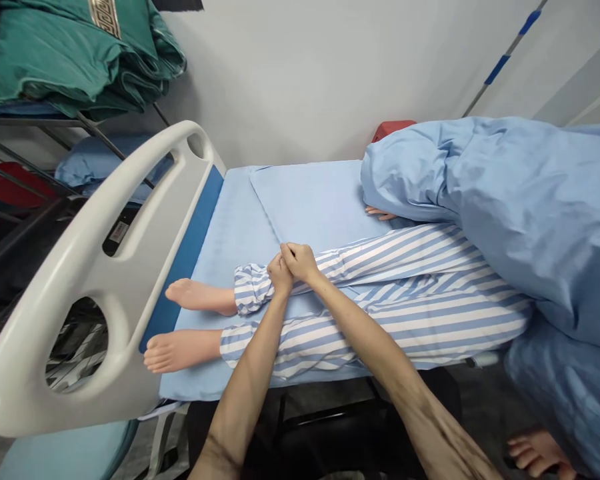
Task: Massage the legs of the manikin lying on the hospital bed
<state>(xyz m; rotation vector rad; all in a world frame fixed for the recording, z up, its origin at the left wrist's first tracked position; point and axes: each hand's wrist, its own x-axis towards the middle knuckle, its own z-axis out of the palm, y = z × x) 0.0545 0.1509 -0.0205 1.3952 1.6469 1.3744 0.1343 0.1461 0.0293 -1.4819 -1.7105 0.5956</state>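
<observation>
My left hand (281,275) and my right hand (300,261) are closed side by side, touching each other, above the far leg of a figure lying on the bed. A straight edge of a light blue sheet (313,200) runs down to my fingers, and both hands appear to grip it. Blue-and-white striped trousers (430,320) cover the figure's legs, passing under my wrists and forearms. Two bare, smooth feet (177,350) stick out at the left. Bunched over the upper body is a blue quilt (520,180), with a few fingertips (380,213) showing beneath it.
A cream bed end board (87,267) with cut-out openings rises on the left. Folded green cloth (80,60) lies on a metal rack behind it. A red object (393,128) shows by the wall. Bare toes (540,450) appear near the floor at lower right.
</observation>
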